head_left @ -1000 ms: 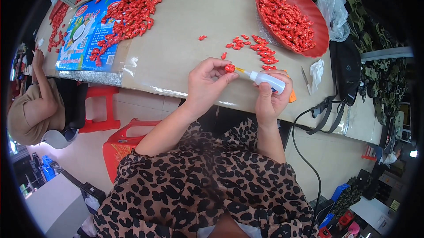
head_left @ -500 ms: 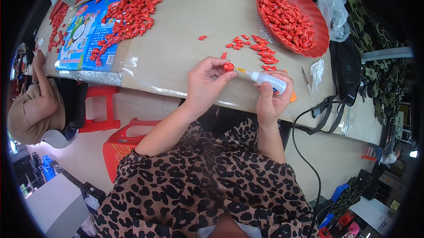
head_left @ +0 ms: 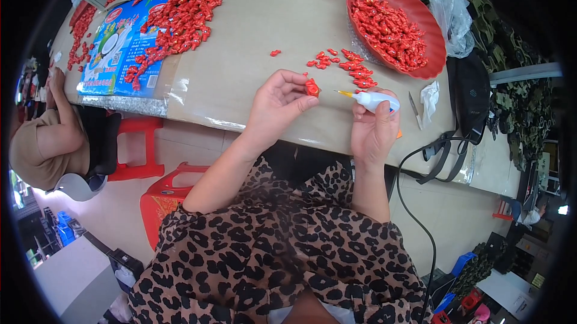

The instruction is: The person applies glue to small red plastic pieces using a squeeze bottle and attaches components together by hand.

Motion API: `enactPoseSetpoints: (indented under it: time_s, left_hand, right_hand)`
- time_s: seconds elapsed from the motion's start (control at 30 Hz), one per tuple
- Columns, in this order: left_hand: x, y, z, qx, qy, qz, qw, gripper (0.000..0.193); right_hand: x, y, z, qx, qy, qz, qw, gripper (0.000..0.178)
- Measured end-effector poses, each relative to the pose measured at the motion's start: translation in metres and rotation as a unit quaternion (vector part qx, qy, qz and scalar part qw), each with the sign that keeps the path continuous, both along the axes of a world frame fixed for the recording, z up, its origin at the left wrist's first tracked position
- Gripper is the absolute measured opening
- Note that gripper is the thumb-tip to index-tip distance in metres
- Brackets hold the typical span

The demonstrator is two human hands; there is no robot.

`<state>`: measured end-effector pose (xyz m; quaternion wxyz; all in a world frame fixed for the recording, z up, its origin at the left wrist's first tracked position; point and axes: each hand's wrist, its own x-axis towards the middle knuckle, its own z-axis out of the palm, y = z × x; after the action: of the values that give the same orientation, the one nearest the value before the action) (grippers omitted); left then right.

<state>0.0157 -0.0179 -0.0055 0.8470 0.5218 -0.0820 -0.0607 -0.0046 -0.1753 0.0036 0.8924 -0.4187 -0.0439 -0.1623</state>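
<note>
Between the thumb and fingers of my left hand (head_left: 277, 103) is a small red figurine (head_left: 312, 88), pinched above the table's near edge. My right hand (head_left: 375, 126) grips a white squeeze glue bottle (head_left: 374, 102) with a yellow nozzle. The nozzle points left toward the figurine, with a gap between them. Just beyond my hands lie several loose red figurines (head_left: 359, 72) on the table (head_left: 240, 72). A scalloped red bowl (head_left: 442, 54), heaped with more such pieces, stands at the far right.
At the left, a pile of red figurines (head_left: 186, 18) partly covers a blue printed sheet (head_left: 108, 54). A knife (head_left: 415, 109), a crumpled tissue (head_left: 429, 102) and a black bag (head_left: 472, 96) lie at the right. Another person (head_left: 54, 138) sits at the left near a red stool (head_left: 138, 144).
The glue bottle has moved away from the figurine and tipped closer to level, opening a gap. My left hand still pinches the figurine, which is now turned more upright.
</note>
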Motion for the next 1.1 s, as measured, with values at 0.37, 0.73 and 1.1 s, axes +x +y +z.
enactPoseSetpoints:
  time_s: [0.37, 0.73, 1.1]
  left_hand:
    - [0.011, 0.007, 0.001, -0.118, 0.102, -0.206, 0.966, 0.019]
    - [0.011, 0.007, -0.007, -0.152, 0.103, -0.218, 0.959, 0.017]
    - [0.009, 0.007, -0.004, -0.135, 0.104, -0.204, 0.964, 0.018]
  right_hand:
    - [-0.002, -0.004, 0.005, -0.045, -0.018, 0.006, 0.999, 0.021]
    - [-0.004, 0.002, 0.0, -0.17, -0.066, -0.029, 0.983, 0.02]
    - [-0.005, 0.005, -0.001, -0.233, -0.068, -0.046, 0.969, 0.02]
